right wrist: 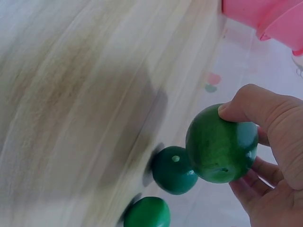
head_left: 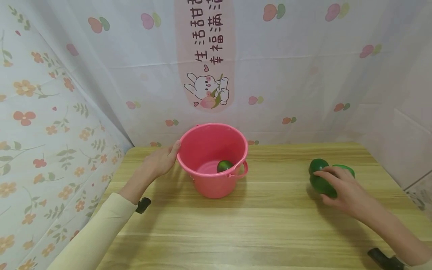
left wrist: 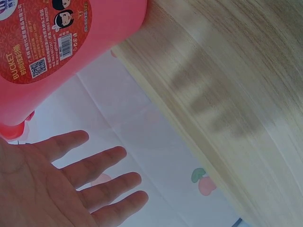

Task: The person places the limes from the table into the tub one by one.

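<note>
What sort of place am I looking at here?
Probably a small tabletop work corner, perhaps in a home or studio; I can't tell which. It shows in the wood-grain table, the hanging behind it printed with a cartoon rabbit, and the flowered hanging on the left.

Cream sleeves (head_left: 98,232), black wrist pieces (head_left: 143,205)

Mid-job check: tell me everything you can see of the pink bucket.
The pink bucket looks like glossy plastic, with a round open top and a pink handle at its right in the head view. The left wrist view shows a red printed label with barcode and QR code. It stands upright on the wooden table before a patterned cloth, one green fruit inside. The thumb of the left hand appears to touch its rim.
</note>
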Demonstrator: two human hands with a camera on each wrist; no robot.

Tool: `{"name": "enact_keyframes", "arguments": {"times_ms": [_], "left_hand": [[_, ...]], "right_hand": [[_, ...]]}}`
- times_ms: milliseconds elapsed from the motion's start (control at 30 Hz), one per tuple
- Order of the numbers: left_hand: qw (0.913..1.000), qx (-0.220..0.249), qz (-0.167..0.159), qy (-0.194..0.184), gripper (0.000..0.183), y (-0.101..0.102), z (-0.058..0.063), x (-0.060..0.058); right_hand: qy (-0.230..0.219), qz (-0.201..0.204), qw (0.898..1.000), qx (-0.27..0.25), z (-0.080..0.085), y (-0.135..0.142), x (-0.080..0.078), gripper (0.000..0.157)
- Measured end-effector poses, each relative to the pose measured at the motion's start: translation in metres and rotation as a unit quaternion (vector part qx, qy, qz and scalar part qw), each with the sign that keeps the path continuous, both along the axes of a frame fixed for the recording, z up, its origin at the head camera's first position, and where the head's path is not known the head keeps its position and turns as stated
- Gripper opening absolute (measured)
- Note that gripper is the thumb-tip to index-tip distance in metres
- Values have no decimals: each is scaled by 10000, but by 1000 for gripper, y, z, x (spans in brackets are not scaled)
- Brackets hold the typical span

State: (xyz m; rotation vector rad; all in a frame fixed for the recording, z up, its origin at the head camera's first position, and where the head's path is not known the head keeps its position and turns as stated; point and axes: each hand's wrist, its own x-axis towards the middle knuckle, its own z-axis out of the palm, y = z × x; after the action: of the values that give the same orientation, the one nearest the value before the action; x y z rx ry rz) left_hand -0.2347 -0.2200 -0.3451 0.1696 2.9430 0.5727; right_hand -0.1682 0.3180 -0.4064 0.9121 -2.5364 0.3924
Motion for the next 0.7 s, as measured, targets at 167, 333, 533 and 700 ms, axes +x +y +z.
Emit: {"name": "enact_keyframes", "arguments": {"times_ms": [167,333,533,700], "left_hand": [[10000,19,-22,26,82,-1,0,0],[9999,38,-82,111,82,-2,-1,0],[9998,-64,-64,201,83,-3,-3,0],[9998,-12,-66,186,83,-2,-3,-1]], "right_hand": [[35,100,9999,-57,4,-6,-1,70],[73,234,9995,-174,6,-12,-2,60],[295,289,9989,-234,6,-20,-7,71],[165,312,9988,-328,8,-24,-8,65]]}}
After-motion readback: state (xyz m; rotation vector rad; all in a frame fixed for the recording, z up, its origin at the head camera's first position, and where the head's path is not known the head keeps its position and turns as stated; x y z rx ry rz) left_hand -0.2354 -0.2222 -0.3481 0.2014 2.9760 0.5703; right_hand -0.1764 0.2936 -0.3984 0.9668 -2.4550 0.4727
